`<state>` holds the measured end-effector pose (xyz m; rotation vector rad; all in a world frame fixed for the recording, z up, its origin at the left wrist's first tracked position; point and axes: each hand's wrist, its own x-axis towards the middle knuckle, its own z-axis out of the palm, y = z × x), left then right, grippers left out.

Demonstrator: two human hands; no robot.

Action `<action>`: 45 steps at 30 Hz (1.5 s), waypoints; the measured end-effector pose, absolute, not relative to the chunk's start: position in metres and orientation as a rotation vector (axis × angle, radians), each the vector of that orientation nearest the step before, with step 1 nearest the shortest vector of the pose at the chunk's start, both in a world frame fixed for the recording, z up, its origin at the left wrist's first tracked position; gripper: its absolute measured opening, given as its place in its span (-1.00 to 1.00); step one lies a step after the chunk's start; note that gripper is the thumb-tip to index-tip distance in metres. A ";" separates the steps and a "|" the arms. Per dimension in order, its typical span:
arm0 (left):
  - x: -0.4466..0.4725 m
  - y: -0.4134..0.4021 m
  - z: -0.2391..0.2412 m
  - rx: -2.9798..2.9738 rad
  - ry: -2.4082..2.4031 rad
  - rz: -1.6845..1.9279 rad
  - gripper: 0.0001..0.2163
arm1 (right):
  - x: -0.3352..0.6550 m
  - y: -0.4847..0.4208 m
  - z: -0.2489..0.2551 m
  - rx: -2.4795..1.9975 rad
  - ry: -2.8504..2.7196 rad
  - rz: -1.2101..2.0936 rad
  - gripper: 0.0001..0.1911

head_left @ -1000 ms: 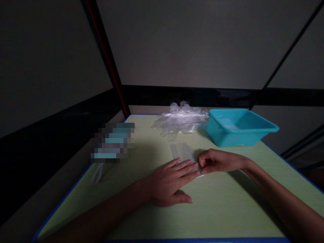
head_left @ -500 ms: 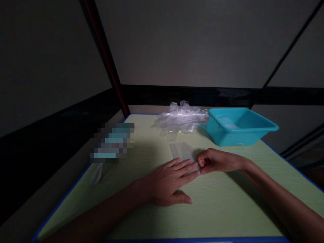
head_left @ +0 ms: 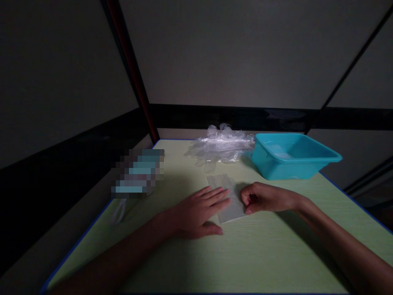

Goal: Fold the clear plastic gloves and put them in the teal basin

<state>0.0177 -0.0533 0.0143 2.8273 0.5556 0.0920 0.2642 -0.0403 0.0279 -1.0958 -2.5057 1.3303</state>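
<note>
A thin, translucent rectangle that looks like a folded plastic glove [head_left: 232, 209] lies flat on the table between my hands. My left hand [head_left: 201, 211] is open, palm down, with its fingertips resting on the left side of the folded glove and its thumb stretched out on the table. My right hand [head_left: 260, 197] is closed at the opposite edge, its fingers curled and its thumb at the glove's near right corner. The exact grip there is partly hidden by the fingers.
Clear disposable gloves [head_left: 222, 145] lie in a loose pile at the back of the table [head_left: 172, 262]. Beside them, at the back right, stands a turquoise plastic basin [head_left: 291, 168] with something whitish inside. A blurred-out object [head_left: 139, 172] with a white strap [head_left: 119, 211] lies at the left edge.
My left hand has slid left across the folded glove, leaving more of its near half uncovered. My right hand has stayed at the right edge. The view has shifted slightly.
</note>
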 end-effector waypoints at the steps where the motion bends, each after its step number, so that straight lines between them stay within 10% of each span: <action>1: 0.015 -0.049 0.014 2.832 0.601 0.090 -0.38 | 0.264 -0.040 0.028 -1.098 -2.507 1.331 -0.79; 45: 0.004 -0.039 0.013 2.847 0.876 0.133 -0.48 | 0.247 -0.057 0.020 -0.832 -2.572 0.881 -0.91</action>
